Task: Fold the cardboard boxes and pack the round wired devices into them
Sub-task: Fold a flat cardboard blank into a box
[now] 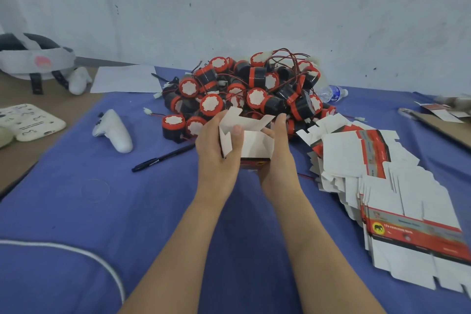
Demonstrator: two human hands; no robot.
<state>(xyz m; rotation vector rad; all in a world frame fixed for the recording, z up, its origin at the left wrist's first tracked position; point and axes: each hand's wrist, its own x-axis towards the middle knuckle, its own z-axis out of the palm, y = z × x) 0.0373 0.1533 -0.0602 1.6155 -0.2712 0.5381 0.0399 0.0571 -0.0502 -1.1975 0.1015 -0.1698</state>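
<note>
Two bare forearms are stretching away from the viewer over a blue cloth point(76, 211), meeting at a small cardboard box point(254, 145) held just above the cloth at the centre of the scene; the left hand point(216, 140) is wrapping the box's left wall, thumb pressing on the white inside face; the right hand point(280, 145) is gripping the right wall, so both hands are closed on the same box.

Its white flaps are standing up and its mouth is facing upward and slightly toward the viewer; a strip of red print is showing along its near bottom edge.

Directly beyond the box, on its far side, a heap of round wired devices point(244, 92) is lying, black drums with red rims and white faces, thin red and black leads tangling through them; the closest drums are sitting just far-left of the left hand, so that hand looks the nearer one for picking one up; judging by this, a device would drop in from above.

To the right, flat unfolded cartons point(382, 186) are fanning out from near to far; a black pen point(163, 157) and a white controller point(114, 130) are lying to the left.

Most of the right hand's fingers and the box's underside are hidden, so whether the bottom is tucked shut cannot be told; something at the far right edge is blurring past recognition.
</note>
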